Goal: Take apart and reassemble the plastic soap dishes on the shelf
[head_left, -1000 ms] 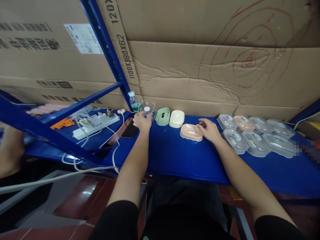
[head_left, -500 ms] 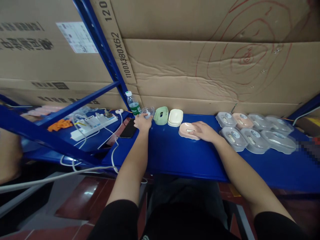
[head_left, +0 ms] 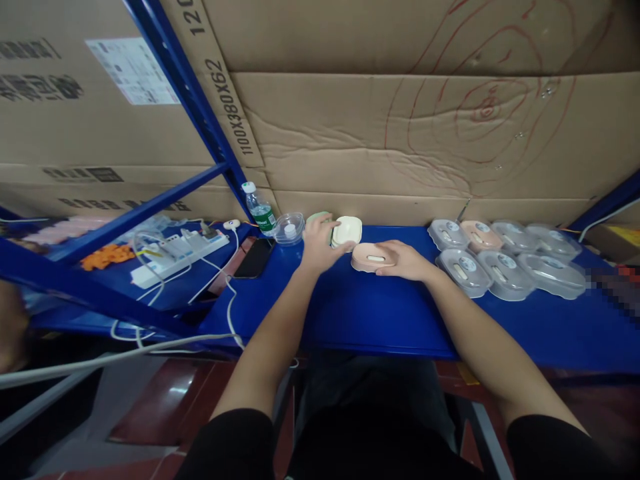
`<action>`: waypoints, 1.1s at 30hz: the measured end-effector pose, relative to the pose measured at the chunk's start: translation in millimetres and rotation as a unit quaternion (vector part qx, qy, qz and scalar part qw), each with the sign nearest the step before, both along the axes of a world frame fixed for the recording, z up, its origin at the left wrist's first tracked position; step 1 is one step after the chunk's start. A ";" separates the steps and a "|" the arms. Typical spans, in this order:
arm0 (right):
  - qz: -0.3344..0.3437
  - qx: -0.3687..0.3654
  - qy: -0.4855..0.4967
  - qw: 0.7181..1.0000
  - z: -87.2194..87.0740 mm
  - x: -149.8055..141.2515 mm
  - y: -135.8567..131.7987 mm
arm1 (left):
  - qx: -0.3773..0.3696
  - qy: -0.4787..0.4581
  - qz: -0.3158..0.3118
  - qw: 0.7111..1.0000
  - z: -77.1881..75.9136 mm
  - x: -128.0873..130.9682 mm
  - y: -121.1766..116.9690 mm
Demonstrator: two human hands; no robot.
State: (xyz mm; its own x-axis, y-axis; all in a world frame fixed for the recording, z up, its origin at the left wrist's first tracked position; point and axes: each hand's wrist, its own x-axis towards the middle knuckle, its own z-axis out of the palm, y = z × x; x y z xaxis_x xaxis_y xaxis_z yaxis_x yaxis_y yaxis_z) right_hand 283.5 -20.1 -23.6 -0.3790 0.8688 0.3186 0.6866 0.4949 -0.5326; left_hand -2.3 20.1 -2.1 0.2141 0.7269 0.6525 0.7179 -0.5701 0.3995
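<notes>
My right hand grips the right end of a pink oval plastic case that has a pale slot in its top. The case looks slightly tilted above the blue shelf. My left hand is open with its fingers apart, between the green plastic piece and the pink case. Its fingertips are at the edge of a cream rounded-square tray; whether they touch it I cannot tell. Behind the hand, most of the green plastic piece is hidden. A clear plastic cover sits farther left.
Several clear-covered cases stand in two rows at the right. At the left are a water bottle, a black phone, a white power strip with cables, and a blue shelf post. Cardboard closes off the back.
My left hand has let go of the clear cover, now beside the bottle, and moved right toward the cream tray. My right hand has closed on the pink case.
</notes>
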 end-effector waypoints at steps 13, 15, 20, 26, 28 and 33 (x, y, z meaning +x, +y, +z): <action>0.016 -0.007 0.090 0.996 -1.2 1.3 -2.8 | -0.076 0.132 -0.163 0.975 -9.7 11.2 -12.1; 0.011 -0.014 0.094 0.995 -3.1 2.0 -2.4 | -0.088 0.142 -0.169 0.971 -9.1 12.6 -12.8; -0.005 -0.021 0.105 0.994 -4.9 1.6 -2.3 | -0.099 0.151 -0.180 0.967 -10.3 15.3 -12.5; -0.020 0.004 0.136 0.991 0.3 -1.6 -3.6 | -0.094 0.157 -0.194 0.964 -12.9 17.2 -10.5; -0.027 0.003 0.148 0.989 1.7 -1.8 -3.7 | -0.096 0.157 -0.200 0.962 -14.3 17.8 -9.9; -0.017 0.034 0.153 0.988 3.9 -3.6 -4.7 | -0.091 0.121 -0.203 0.968 -16.9 19.1 -11.3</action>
